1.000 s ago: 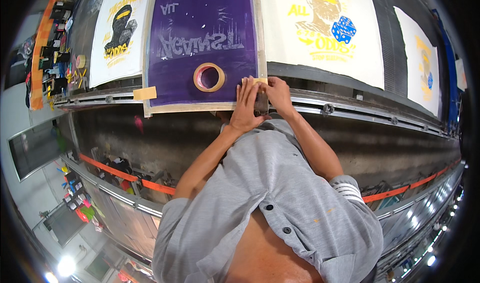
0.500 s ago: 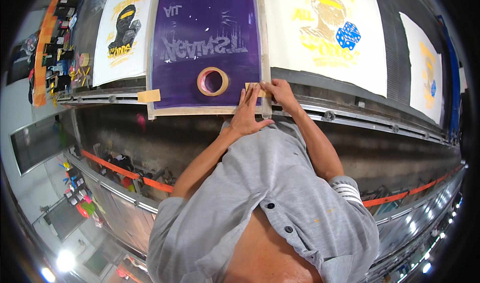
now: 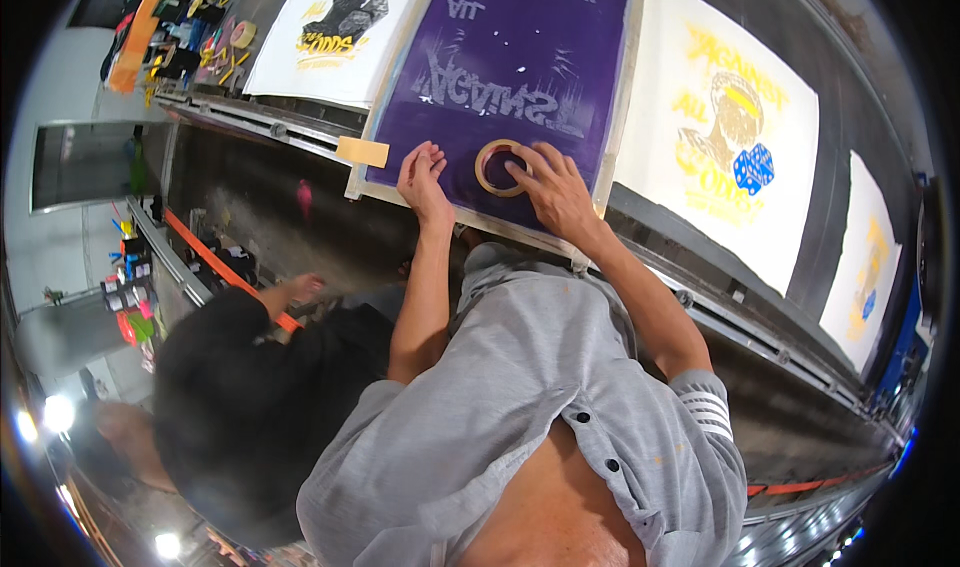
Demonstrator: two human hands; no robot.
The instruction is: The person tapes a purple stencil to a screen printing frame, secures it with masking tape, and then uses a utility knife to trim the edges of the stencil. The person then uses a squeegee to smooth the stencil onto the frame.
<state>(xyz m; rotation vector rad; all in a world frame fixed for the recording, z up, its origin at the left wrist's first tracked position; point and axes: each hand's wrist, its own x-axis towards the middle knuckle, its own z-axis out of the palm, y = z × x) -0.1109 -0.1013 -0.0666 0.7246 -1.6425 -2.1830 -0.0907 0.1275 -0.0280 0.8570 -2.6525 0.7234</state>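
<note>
A roll of tan tape (image 3: pixel 484 177) lies on the purple mesh of a framed printing screen (image 3: pixel 500 52). My right hand (image 3: pixel 560 192) has its fingers on the roll's right side, with fingertips at the hole. To the left of the roll, my left hand (image 3: pixel 427 189) is raised over the screen's near edge, its fingers curled together; whatever is between them, if anything, cannot be made out. A strip of yellowish tape (image 3: pixel 363 152) sticks across the screen's left edge near the corner.
Printed white fabric panels lie left (image 3: pixel 330 37) and right (image 3: pixel 735 117) of the screen, another (image 3: pixel 865 267) farther right. A metal rail (image 3: pixel 270 127) runs along the table's near edge. Behind me at left, a person in a black top (image 3: pixel 270 407) stands in the aisle.
Both hands have left the tape strip at the screen's right edge; my right hand has moved to the tape roll, my left leftward. My view has turned, and another person has appeared.
</note>
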